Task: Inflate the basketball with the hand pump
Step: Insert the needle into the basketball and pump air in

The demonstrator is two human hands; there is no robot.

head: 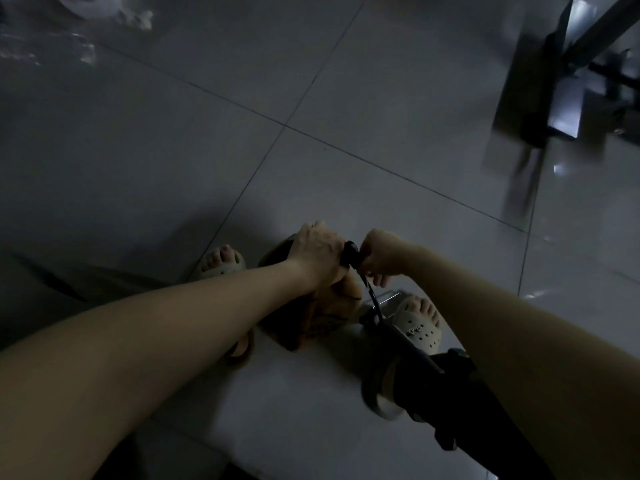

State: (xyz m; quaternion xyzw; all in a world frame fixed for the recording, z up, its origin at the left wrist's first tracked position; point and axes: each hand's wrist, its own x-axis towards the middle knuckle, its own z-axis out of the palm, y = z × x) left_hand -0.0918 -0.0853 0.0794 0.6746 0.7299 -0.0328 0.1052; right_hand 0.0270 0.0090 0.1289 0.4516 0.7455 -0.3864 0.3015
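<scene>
The black pump handle (351, 253) sits low in the middle of the view, with a thin rod (372, 297) running down from it to a dark barrel (420, 356). My left hand (315, 252) grips the handle's left end. My right hand (379, 255) grips its right end. Just below the left hand, the orange-brown basketball (313, 317) lies on the floor between my feet and looks soft and creased. The spot where the pump joins the ball is hidden in the dim light.
My feet in pale clogs stand on the grey tiled floor, the left foot (221, 263) and the right foot (419, 323) on either side of the ball. A metal furniture frame (540, 109) stands at the upper right. Crumpled plastic (86, 15) lies at the top left.
</scene>
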